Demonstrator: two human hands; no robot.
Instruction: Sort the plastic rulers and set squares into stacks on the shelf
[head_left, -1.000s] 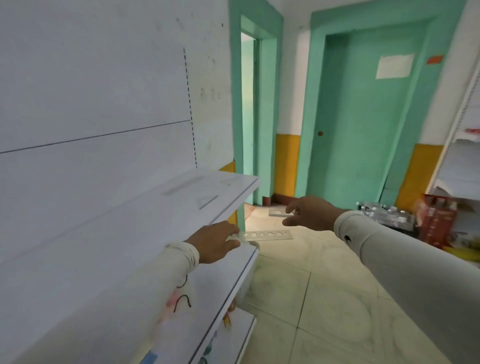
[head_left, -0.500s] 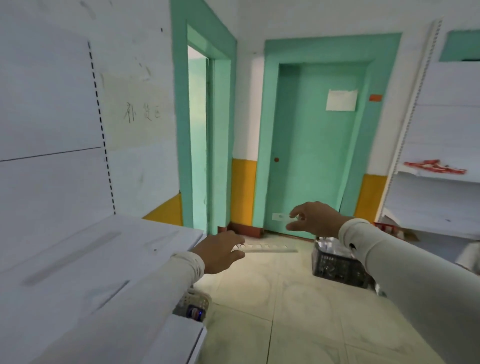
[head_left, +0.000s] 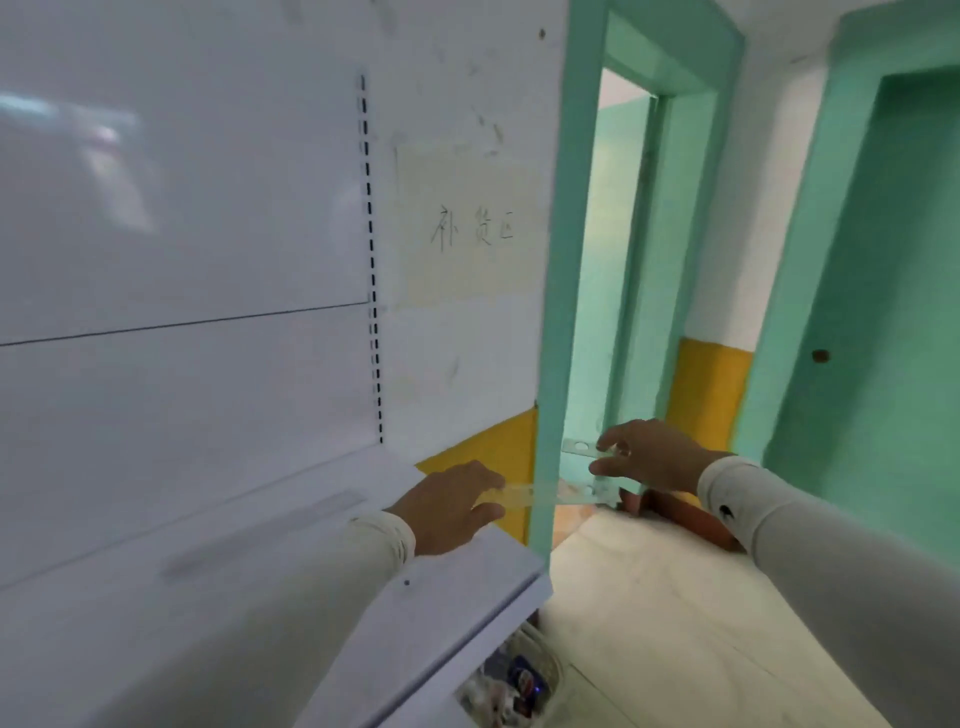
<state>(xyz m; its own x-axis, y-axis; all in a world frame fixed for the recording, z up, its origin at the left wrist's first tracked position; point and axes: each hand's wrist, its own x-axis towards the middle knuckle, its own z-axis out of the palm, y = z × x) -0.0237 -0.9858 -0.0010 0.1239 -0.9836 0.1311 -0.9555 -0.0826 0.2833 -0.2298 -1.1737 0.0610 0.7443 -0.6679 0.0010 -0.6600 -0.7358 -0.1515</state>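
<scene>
My left hand (head_left: 452, 506) pinches one end of a long clear plastic ruler (head_left: 556, 493) that sticks out to the right, past the end of the white shelf (head_left: 291, 587). Slightly higher and farther right, my right hand (head_left: 649, 457) grips a second clear plastic piece (head_left: 582, 448) by its near end; whether it is a ruler or a set square is unclear. Both hands hover beyond the shelf's right end, in front of the green door frame. A faint clear ruler (head_left: 265, 535) lies flat on the shelf.
A white back panel with a slotted upright (head_left: 371, 260) rises behind the shelf. A green door frame (head_left: 558, 260) and an open doorway stand just right of it. Beneath the shelf's corner sits a basket of small items (head_left: 514, 680). Tiled floor (head_left: 675, 623) lies to the right.
The view has swung back left and closer to the shelf. Both hands, holding their clear pieces, have shifted left toward the shelf's right end.
</scene>
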